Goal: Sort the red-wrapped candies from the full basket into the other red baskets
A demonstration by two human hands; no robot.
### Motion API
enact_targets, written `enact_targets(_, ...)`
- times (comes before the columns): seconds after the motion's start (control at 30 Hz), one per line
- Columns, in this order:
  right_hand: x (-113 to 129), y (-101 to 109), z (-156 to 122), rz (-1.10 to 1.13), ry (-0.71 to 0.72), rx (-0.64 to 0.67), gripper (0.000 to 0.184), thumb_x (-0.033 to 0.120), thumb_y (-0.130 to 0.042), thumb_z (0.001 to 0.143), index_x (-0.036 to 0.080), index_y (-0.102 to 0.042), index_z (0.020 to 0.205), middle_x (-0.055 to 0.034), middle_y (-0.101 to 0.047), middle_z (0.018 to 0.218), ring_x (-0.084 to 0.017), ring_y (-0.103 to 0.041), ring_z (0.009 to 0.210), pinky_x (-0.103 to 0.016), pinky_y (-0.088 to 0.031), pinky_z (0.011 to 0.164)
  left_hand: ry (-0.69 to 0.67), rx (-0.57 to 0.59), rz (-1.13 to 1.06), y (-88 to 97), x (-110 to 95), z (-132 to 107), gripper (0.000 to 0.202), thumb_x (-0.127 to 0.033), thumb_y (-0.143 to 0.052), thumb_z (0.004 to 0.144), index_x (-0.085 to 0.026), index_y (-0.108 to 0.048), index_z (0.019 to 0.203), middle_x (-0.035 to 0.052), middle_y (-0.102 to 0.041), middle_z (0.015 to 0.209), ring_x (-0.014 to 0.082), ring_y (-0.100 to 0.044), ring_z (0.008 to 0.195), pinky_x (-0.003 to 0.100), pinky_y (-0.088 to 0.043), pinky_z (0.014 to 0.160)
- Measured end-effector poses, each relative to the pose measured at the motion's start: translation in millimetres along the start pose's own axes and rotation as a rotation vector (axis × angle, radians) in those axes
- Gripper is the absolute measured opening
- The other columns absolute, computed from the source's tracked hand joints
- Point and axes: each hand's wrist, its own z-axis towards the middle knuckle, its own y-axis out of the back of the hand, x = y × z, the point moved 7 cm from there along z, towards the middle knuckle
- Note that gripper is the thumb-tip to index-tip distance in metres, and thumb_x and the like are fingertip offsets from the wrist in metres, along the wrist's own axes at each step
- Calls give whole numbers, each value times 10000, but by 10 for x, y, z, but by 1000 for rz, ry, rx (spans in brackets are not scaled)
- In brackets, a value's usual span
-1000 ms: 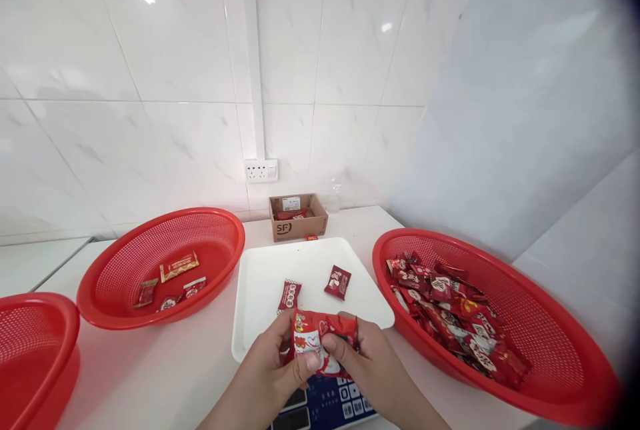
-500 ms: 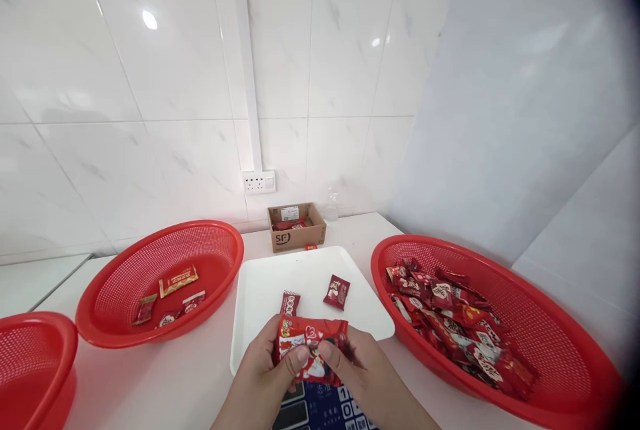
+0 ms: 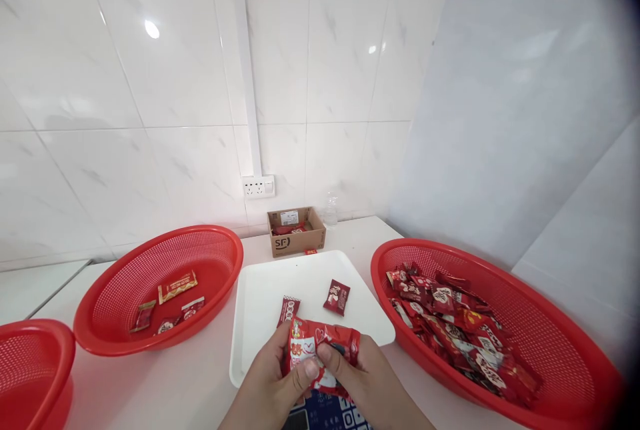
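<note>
Both bare hands are clamped on one red packet (image 3: 327, 335), thumbs pressed on its front and the hidden fingers presumably behind it. Over the last second almost nothing has changed: the packet remains between the left hand (image 3: 274, 373) and the right hand (image 3: 363, 373), its face tilted slightly differently, while my view has tipped up a little. To my eye, the handling is at the same point, with the packet not let go.

Take the white tray (image 3: 260, 283) as a clock, twelve toward the wall. The packet is at six, just above a flat blue keypad (image 3: 327, 413). It is glossy, soft film, creased under the thumbs, printed with hearts and white lettering. On the smooth, round-cornered tray lie two small maroon sweets: a squarish one (image 3: 337, 297) toward one o'clock, and a longer one (image 3: 289, 310) near the left hand.

At three o'clock, a large oval basket (image 3: 565, 350) of perforated red plastic carries a crinkled, shiny heap of packets (image 3: 455, 327). At nine, a similar basket (image 3: 200, 247) bears a few wrapped pieces (image 3: 177, 287). At twelve stands a matte brown cardboard box (image 3: 300, 241), open-topped, with red wrappers inside.
</note>
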Motion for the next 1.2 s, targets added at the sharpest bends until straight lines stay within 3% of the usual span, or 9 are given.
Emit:
enact_targets(0.13, 18, 0, 11, 61, 18, -14, 419, 550, -591, 745, 217, -690, 980, -32, -706, 827, -238, -631, 801, -359, -489, 771, 1, 18, 84, 12, -1, 10, 542, -610, -599, 698, -161, -587, 1002, -23, -494, 615, 87, -388, 507, 207, -314, 463)
enact_targets(0.23, 28, -81, 1, 132, -25, 81, 456, 583, -569, 745, 223, -678, 1001, -27, -694, 788, -223, -631, 747, -349, -487, 746, 72, 46, 100, 16, 49, 34, 520, -630, -565, 714, -139, -609, 879, -63, -387, 501, 60, -302, 443, 196, -238, 428)
enact_targets(0.33, 30, -155, -14, 162, -34, 173, 490, 620, -527, 752, 220, -662, 1001, -26, -668, 743, -205, -615, 690, -325, -483, 688, 80, -5, 50, 55, 54, 56, 558, -660, -584, 670, -131, -607, 846, -61, -406, 514, 52, -300, 436, 193, -244, 425)
enact_targets(0.53, -20, -134, -5, -1, 17, 116, 462, 599, -500, 781, 162, -646, 823, -17, -587, 642, -144, -502, 586, -254, -420, 567, 78, -61, 4, 79, 49, 61, 600, -685, -619, 606, -126, -601, 826, -58, -437, 506, 48, -286, 422, 187, -253, 413)
enact_targets(0.7, -17, -153, -15, 22, 18, 144, 414, 580, -503, 790, 187, -636, 779, -10, -582, 634, -155, -524, 590, -262, -441, 582, 86, -56, 54, 88, 35, 29, 576, -673, -607, 632, -126, -611, 812, -60, -423, 489, 56, -314, 428, 192, -258, 422)
enact_targets(1.0, -96, -111, -3, 28, -51, 92, 392, 551, -554, 770, 201, -660, 911, -31, -639, 718, -181, -558, 639, -278, -452, 603, 44, -56, 37, 104, 28, 58, 512, -616, -652, 637, -134, -629, 807, -62, -427, 492, 49, -308, 414, 183, -257, 410)
enact_targets(1.2, -53, -123, 21, 80, 52, 90, 344, 524, -556, 778, 193, -603, 698, 14, -531, 563, -125, -464, 528, -238, -406, 533, 35, -66, 27, 77, -8, 37, 487, -590, -665, 643, -132, -633, 805, -28, -512, 545, 53, -323, 438, 182, -269, 417)
